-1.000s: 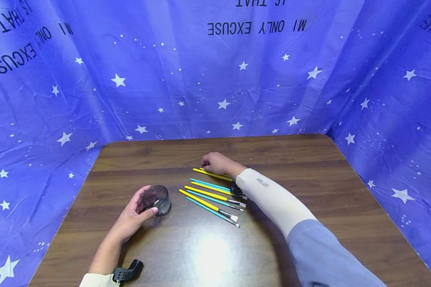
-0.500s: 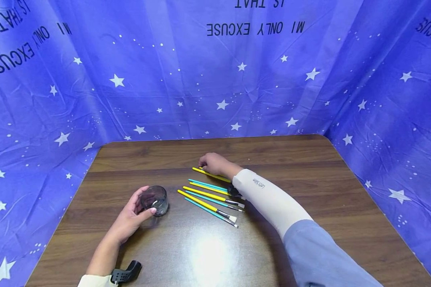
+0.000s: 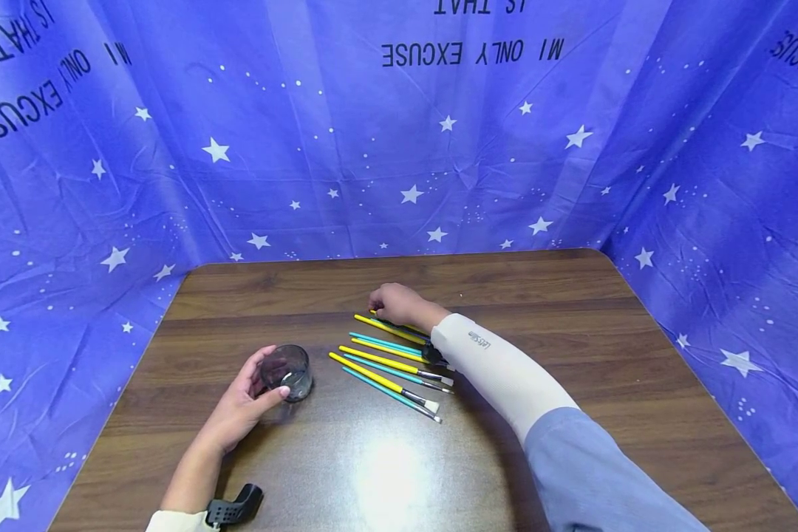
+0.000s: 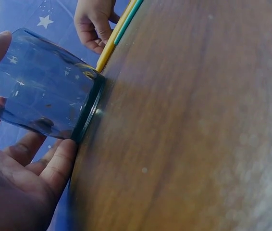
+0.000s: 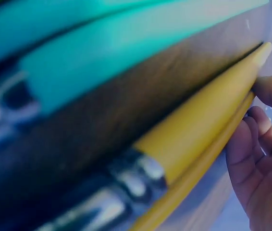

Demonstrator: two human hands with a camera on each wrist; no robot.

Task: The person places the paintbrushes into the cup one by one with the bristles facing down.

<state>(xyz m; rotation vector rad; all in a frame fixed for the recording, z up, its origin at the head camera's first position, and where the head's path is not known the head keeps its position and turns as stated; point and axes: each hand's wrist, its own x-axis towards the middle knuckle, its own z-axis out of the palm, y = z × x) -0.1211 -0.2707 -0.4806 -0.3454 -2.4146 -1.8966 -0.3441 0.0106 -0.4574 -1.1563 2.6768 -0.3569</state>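
Left of the row of brushes, your left hand [image 3: 242, 403] cups the glass [image 3: 287, 372], fingers and thumb curled round its wall; it stands upright on the table [image 3: 572, 332] and has not shifted over the last second. Just right of the glass lie the loose brushes [image 3: 389, 373], yellow and teal handles side by side, bristles pointing away from the glass, all where they were. At the far end of that row, your right hand [image 3: 394, 301] has tightened on the yellow brush [image 3: 389, 326]: its handle tip now sits lifted slightly and angled off the row, pinched between fingertips [image 5: 265, 122] and thumb. That small tilt suggests this brush is coming free of the table, with the glass held steady to the left of it.
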